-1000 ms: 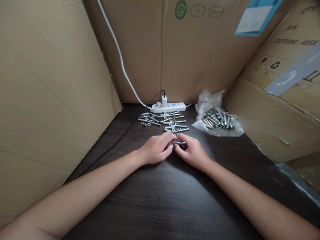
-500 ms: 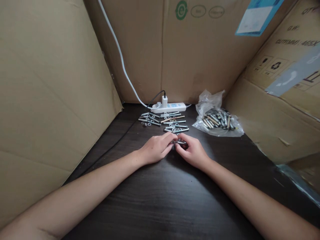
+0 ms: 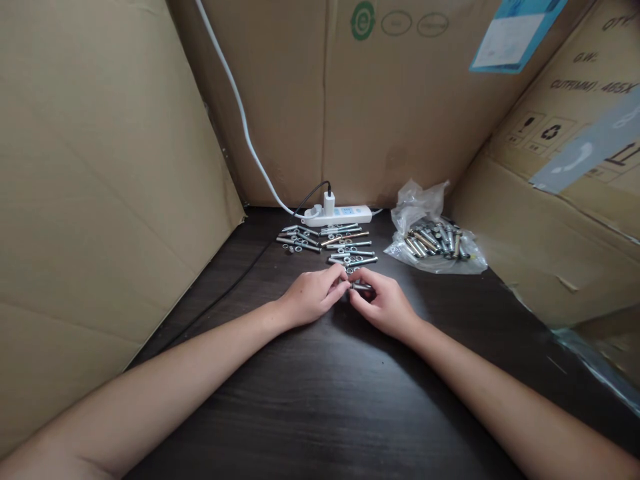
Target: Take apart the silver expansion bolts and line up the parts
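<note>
My right hand [image 3: 384, 303] holds a metal bolt [image 3: 361, 287] between thumb and fingers, lying roughly sideways. At the bolt's left end, my left hand [image 3: 313, 297] has its thumb and fingertips closed together; whatever it grips is too small to make out. Just beyond the fingertips lie a few metal rings [image 3: 350, 271]. Farther back, several long bolts [image 3: 350, 244] with rings and sleeves are spread in rows on the dark table [image 3: 320, 393]. Another group of bolts and rings [image 3: 300, 239] lies to their left.
A clear plastic bag [image 3: 419, 200] of bolts lies at the back right. Behind the rows sits a white power strip [image 3: 357, 214] with a white plug, a white cable and a black cable. Cardboard walls [image 3: 280, 100] stand on the left, back and right.
My left fingertips have shifted slightly and parted a little from the right ones. More of the bolt's left end and the rings beyond it now shows.
</note>
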`<state>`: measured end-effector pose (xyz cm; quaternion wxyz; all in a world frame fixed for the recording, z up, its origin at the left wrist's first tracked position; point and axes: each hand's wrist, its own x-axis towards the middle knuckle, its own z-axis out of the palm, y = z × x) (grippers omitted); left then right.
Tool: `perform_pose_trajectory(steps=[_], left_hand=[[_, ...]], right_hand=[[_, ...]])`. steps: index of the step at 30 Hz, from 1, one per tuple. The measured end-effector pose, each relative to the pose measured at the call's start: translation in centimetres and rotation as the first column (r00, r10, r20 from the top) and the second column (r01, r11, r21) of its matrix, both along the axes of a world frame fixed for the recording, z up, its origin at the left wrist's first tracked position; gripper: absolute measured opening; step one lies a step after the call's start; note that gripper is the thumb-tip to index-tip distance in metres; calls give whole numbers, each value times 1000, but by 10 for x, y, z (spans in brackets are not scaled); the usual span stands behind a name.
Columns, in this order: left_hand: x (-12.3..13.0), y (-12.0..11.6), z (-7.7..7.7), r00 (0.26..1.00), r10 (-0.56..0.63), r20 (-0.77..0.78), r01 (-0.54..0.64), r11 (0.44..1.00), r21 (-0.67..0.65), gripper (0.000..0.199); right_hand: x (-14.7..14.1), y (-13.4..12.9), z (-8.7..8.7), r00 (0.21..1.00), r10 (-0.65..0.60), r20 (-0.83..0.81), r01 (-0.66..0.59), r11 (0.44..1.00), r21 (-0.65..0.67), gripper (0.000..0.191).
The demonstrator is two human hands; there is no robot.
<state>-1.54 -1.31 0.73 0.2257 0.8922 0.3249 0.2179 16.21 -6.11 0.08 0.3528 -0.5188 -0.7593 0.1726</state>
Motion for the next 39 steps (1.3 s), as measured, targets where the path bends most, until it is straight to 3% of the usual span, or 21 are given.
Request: perform_pose_trajectory(steps=[6, 14, 30, 39], left_hand=[[-2, 0, 2, 1000, 13, 29, -14, 999, 29, 17], [-3, -3, 3, 994, -114, 0, 113, 987, 116, 16], [-1, 0, 0, 999, -40, 7, 40, 998, 53, 15], [0, 2, -1, 999, -15, -49, 17, 999, 37, 25]], right_hand=[[0, -1, 0, 1000, -11, 11, 11, 1000, 0, 11], [1, 0, 0, 999, -4, -52, 4, 1000, 9, 9], [1, 1, -1, 998, -4, -62, 4, 1000, 9, 9], [1, -1, 0, 1000, 16, -14, -16, 1000, -5, 9]])
